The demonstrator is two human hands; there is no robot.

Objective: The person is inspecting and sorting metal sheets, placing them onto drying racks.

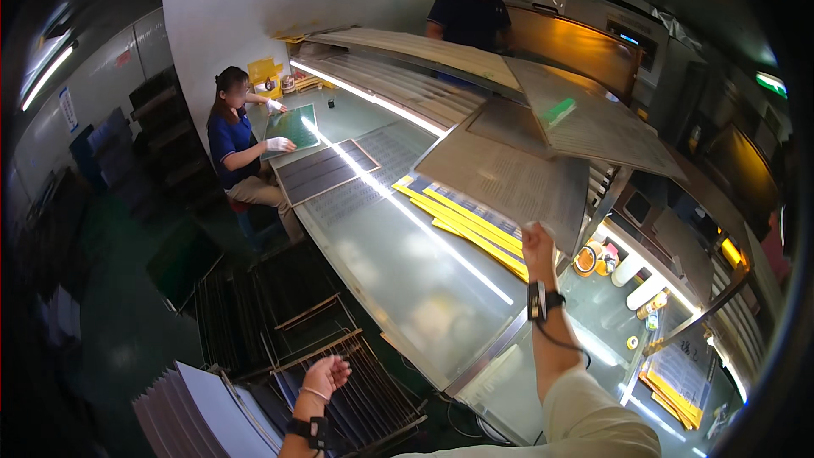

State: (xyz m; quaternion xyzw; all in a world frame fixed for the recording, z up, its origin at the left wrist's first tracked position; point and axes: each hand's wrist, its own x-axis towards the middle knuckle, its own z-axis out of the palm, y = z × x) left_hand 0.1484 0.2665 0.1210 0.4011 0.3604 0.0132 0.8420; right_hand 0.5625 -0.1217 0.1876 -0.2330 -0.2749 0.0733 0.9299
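My right hand is raised over the light table, its fingers pinched at the near edge of a large brownish panel with faint rows of print-like marks. The panel is tilted above the table, its far part under the overhead shelf. Beneath its near edge lie several yellow-bordered sheets on the glass top. My left hand hangs low on the left, above a slotted rack holding dark upright panels. Its fingers are loosely curled, slightly apart, and nothing shows in them.
A shelf with panels overhangs the light table. A seated co-worker handles a green panel; beside it lies a dark framed panel. Another person stands behind the shelf. White rolls and tape stand at right.
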